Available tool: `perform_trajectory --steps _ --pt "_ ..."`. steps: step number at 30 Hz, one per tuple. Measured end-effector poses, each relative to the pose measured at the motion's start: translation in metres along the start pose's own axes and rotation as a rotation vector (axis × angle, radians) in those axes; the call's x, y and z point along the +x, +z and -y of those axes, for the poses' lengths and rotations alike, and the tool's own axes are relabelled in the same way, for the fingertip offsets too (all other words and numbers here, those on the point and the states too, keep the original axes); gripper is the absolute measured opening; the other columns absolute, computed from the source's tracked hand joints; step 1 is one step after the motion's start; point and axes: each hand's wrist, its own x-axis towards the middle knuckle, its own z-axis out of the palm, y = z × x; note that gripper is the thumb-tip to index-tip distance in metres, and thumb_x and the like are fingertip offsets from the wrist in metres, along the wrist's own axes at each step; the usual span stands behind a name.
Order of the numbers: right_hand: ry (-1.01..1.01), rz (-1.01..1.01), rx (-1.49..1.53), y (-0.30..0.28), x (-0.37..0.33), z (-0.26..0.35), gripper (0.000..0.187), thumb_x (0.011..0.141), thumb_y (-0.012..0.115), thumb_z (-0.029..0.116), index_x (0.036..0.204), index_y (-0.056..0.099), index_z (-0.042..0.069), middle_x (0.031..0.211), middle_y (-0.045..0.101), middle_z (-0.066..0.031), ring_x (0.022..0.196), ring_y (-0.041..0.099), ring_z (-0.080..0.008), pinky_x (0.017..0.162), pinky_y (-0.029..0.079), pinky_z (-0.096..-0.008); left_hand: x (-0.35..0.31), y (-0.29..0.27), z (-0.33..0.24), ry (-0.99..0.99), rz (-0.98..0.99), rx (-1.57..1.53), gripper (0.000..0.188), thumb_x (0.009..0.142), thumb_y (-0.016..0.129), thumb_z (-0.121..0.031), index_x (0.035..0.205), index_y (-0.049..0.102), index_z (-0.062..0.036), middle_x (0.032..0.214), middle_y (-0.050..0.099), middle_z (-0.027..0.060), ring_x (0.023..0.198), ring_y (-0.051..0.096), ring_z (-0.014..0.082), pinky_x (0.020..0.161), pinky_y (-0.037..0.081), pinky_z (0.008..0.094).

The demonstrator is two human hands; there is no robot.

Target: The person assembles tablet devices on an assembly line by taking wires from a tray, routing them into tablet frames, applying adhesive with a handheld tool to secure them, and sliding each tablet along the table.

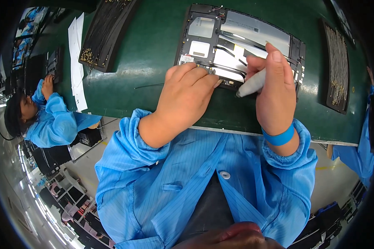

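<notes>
While the left hand (186, 96) presses fingers-down, holding nothing, on the near edge of the opened tablet (237, 43) on the green bench (153, 54), keep it steady; right hand (274, 89) is closed around a grey pen-like tool (251, 85), tip at that edge, so work lightly. Black trays left (106, 33) and right (338, 66) hold rows of small gold-tipped parts.
</notes>
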Motion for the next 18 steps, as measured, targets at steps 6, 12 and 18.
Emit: perform_trajectory --steps 6,12,18 --pt "-0.333 -0.071 -0.161 0.003 0.002 -0.017 0.037 0.083 0.041 0.031 0.102 0.043 -0.001 0.086 0.057 -0.0101 0.075 0.049 -0.0098 0.068 0.04 -0.0216 0.0 0.001 0.001 0.023 -0.031 0.044 0.017 0.063 0.057 -0.007 0.079 0.056 -0.0088 0.078 0.053 0.0034 0.081 0.048 0.0217 0.073 0.034 0.0325" --pt "-0.431 -0.028 -0.212 0.004 0.006 -0.032 0.029 0.084 0.041 0.027 0.097 0.043 0.002 0.084 0.058 -0.0073 0.068 0.048 -0.0069 0.061 0.04 -0.019 0.0 0.0 0.002 0.008 0.013 0.045 0.017 0.063 0.055 -0.007 0.08 0.057 -0.0089 0.079 0.053 0.0033 0.083 0.047 0.0214 0.075 0.034 0.0323" --pt "-0.505 0.019 -0.29 0.002 0.008 -0.036 0.027 0.084 0.041 0.026 0.097 0.042 0.003 0.085 0.058 -0.0083 0.065 0.05 -0.0089 0.059 0.041 -0.0209 -0.001 0.0 0.002 0.001 0.006 0.047 0.019 0.062 0.054 -0.006 0.08 0.056 -0.0092 0.081 0.053 0.0031 0.085 0.046 0.0214 0.076 0.033 0.0323"
